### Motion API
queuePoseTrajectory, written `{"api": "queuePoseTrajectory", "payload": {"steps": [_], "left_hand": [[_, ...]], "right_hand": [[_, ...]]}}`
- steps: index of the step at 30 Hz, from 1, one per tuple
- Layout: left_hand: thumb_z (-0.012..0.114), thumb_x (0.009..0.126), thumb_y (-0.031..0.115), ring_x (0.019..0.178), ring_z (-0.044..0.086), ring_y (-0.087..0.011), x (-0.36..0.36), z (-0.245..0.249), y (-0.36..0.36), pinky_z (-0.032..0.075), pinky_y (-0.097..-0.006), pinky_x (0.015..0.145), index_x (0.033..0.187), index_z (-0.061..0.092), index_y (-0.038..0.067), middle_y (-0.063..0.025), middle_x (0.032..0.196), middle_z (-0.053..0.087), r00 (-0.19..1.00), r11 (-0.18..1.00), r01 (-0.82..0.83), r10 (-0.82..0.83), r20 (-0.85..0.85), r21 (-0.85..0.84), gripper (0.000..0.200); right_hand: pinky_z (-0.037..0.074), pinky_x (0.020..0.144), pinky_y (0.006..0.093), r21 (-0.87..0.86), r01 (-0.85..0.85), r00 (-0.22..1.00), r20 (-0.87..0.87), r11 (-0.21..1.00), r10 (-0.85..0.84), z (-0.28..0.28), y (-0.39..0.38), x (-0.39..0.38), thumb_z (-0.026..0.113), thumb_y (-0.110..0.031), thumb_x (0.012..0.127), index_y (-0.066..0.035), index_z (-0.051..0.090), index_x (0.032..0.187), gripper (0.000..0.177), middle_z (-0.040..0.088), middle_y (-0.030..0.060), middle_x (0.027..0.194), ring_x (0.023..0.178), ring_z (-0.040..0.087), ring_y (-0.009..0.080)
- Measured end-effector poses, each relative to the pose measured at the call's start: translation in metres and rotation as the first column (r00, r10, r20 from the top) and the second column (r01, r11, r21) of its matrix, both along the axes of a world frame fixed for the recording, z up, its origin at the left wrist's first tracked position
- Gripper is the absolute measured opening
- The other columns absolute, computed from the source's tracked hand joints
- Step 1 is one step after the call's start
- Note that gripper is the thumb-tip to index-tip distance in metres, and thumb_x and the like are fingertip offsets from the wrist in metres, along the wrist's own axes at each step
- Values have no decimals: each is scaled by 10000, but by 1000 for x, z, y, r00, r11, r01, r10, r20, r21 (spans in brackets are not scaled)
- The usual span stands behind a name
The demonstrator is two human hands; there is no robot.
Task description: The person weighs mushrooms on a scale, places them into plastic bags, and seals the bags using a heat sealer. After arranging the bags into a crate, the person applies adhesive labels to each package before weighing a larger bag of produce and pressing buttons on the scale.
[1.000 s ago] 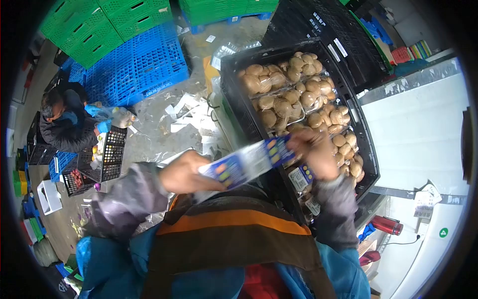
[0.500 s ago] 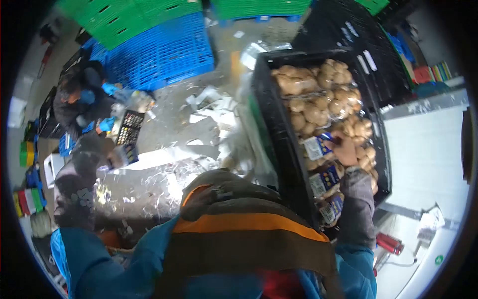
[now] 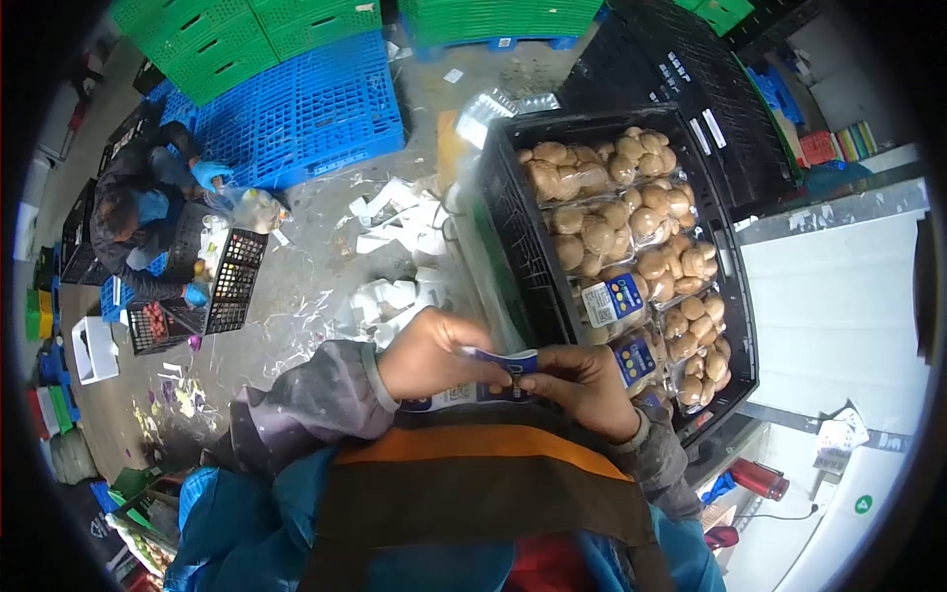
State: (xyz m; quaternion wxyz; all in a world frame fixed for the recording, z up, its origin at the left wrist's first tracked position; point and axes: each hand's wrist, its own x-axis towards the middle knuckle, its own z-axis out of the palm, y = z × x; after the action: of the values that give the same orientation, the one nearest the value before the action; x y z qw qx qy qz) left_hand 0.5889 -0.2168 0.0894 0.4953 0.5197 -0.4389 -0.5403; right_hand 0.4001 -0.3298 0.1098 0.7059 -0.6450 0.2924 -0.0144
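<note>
Close to my chest, my left hand (image 3: 434, 357) and my right hand (image 3: 587, 388) pinch a strip of blue and white labels (image 3: 513, 367) between thumbs and fingers. Right of them stands a black crate (image 3: 541, 259) holding several clear-wrapped packs of brown mushrooms (image 3: 600, 232). A blue and white label (image 3: 614, 299) lies on one pack, and another label (image 3: 634, 362) shows on the pack nearest my right hand.
At the left a crouching person (image 3: 133, 212) in blue gloves handles produce by a black crate (image 3: 237, 281). A blue pallet (image 3: 306, 109) and green crates (image 3: 212, 44) stand behind. White paper scraps (image 3: 404, 222) litter the floor. A red flask (image 3: 760, 479) lies at the right.
My right hand has left the mushroom packs and my left hand has come in from the far left; they now meet at the labels. The crouching person's hands have moved apart.
</note>
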Motion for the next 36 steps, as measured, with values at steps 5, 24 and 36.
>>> {"api": "queuePoseTrajectory", "payload": {"steps": [5, 24, 36], "left_hand": [[778, 697, 59, 519, 500, -21, 12, 10, 2, 375, -199, 457, 659, 640, 29, 29, 561, 571, 995, 978, -18, -3, 103, 209, 146], [750, 741, 91, 754, 608, -63, 64, -1, 31, 485, -222, 704, 918, 697, 4, -59, 838, 698, 999, 971, 26, -36, 35, 236, 204], [716, 769, 33, 698, 586, -43, 14, 5, -26, 471, -218, 594, 833, 664, 7, -34, 720, 661, 988, 988, -156, 156, -7, -10, 87]], "right_hand": [[470, 577, 220, -289, -36, 996, -90, 957, 11, 3, -29, 11, 658, -46, 811, 26, 671, 899, 114, 658, 37, 758, 638, 579, 69], [357, 966, 472, -993, -97, 995, -99, 60, -19, -89, -120, 26, 648, -124, 758, -58, 532, 1183, 445, 479, 178, 1256, 1180, 430, 371], [491, 703, 267, -84, 72, 996, 55, 994, -67, 12, -30, 18, 686, -58, 787, 29, 629, 992, 230, 658, 84, 925, 804, 608, 126]]}}
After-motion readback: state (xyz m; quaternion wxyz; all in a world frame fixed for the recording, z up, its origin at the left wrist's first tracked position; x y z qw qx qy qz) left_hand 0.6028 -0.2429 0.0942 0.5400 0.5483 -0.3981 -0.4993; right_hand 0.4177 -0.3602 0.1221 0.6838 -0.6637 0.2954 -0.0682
